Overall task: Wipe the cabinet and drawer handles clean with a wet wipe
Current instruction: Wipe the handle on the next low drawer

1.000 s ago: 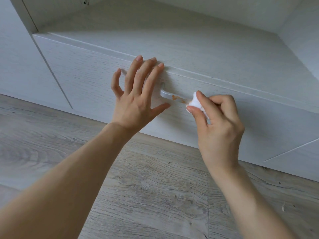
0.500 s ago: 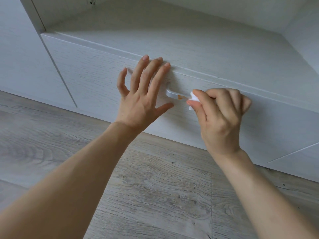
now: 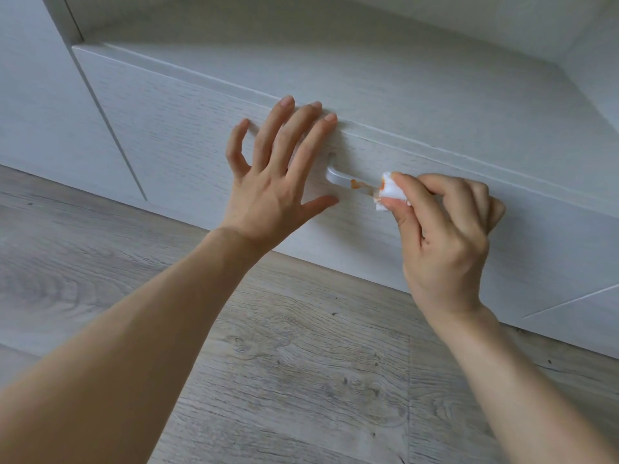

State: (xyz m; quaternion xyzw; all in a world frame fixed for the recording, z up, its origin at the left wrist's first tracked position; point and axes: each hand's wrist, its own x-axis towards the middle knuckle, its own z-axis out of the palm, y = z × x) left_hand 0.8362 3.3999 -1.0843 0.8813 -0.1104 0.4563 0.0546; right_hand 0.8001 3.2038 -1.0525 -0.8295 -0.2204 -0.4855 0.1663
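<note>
A white drawer front (image 3: 174, 135) carries a white bar handle (image 3: 338, 179) with an orange-brown smear near its middle. My right hand (image 3: 445, 239) pinches a bunched white wet wipe (image 3: 390, 192), stained orange, against the handle just right of the smear; the handle's right part is hidden behind this hand. My left hand (image 3: 274, 175) presses flat on the drawer front with fingers spread, just left of the handle.
A tall white cabinet panel (image 3: 37, 105) stands to the left of the drawer. A white shelf top (image 3: 385, 78) runs above the drawer. Grey wood-look flooring (image 3: 301, 380) lies below. Another panel seam shows at the lower right (image 3: 576, 299).
My right hand has curled its fingers over the handle and rubbed the wipe along it; the wipe now shows an orange stain. The left hand stays pressed in place.
</note>
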